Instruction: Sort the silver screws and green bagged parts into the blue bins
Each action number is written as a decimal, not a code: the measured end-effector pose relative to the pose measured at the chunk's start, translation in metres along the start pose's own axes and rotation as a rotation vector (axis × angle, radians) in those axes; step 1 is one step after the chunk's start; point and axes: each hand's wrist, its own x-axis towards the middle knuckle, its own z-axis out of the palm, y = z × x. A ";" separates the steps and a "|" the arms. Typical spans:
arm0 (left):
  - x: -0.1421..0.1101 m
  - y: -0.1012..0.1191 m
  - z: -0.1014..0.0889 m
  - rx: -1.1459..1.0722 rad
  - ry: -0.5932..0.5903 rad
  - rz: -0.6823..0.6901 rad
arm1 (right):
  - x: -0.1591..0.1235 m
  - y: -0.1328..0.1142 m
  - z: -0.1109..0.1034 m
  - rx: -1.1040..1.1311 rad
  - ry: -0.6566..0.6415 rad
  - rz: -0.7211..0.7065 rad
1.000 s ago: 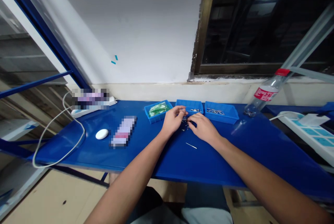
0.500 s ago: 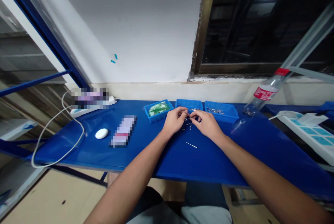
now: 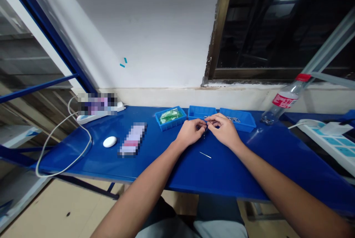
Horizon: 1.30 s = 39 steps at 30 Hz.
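Note:
My left hand point(image 3: 191, 132) and my right hand point(image 3: 222, 128) meet fingertip to fingertip just in front of the blue bins. Fingers on both are pinched together, and what lies between them is too small and hidden to name. Some small metal pieces point(image 3: 204, 136) show on the table below the fingertips, partly covered by my hands. Nearer to me a thin metal pin-like piece point(image 3: 205, 155) lies by itself. Behind my hands stand a middle blue bin point(image 3: 195, 111) and a right blue bin point(image 3: 247, 120), both with small metal parts in them.
A left blue bin point(image 3: 174, 123) holds green-and-clear plastic packets. On the blue table point(image 3: 155, 156) are a white oval object point(image 3: 110, 142) and a blurred-out phone-like object point(image 3: 133, 139). A plastic bottle point(image 3: 284, 101) and a power strip point(image 3: 324, 138) stand at right. A white cable point(image 3: 88, 134) loops at left.
My hands have shifted slightly right and closer together, covering more of the small metal pieces below them. The view has moved a little.

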 end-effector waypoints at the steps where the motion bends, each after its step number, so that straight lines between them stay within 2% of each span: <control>1: 0.000 0.000 0.000 -0.016 -0.004 -0.002 | 0.000 0.001 0.000 0.006 -0.002 0.009; 8: 0.001 -0.001 0.000 -0.050 0.039 -0.009 | -0.002 0.007 0.001 0.188 -0.023 0.155; 14: 0.000 -0.001 -0.004 -0.039 0.084 0.012 | -0.002 0.001 0.002 0.174 -0.014 0.148; 19: 0.000 -0.001 -0.005 -0.001 0.084 0.006 | -0.003 0.006 0.004 0.192 -0.059 0.165; 26: 0.000 0.002 -0.005 -0.030 0.107 -0.024 | -0.003 0.007 0.007 0.082 -0.054 0.116; 32: -0.003 0.008 -0.010 0.026 0.040 -0.051 | -0.004 0.000 0.002 0.016 -0.067 0.051; 39: 0.001 -0.007 -0.004 -0.103 0.064 -0.059 | -0.003 -0.002 0.001 0.014 -0.111 0.009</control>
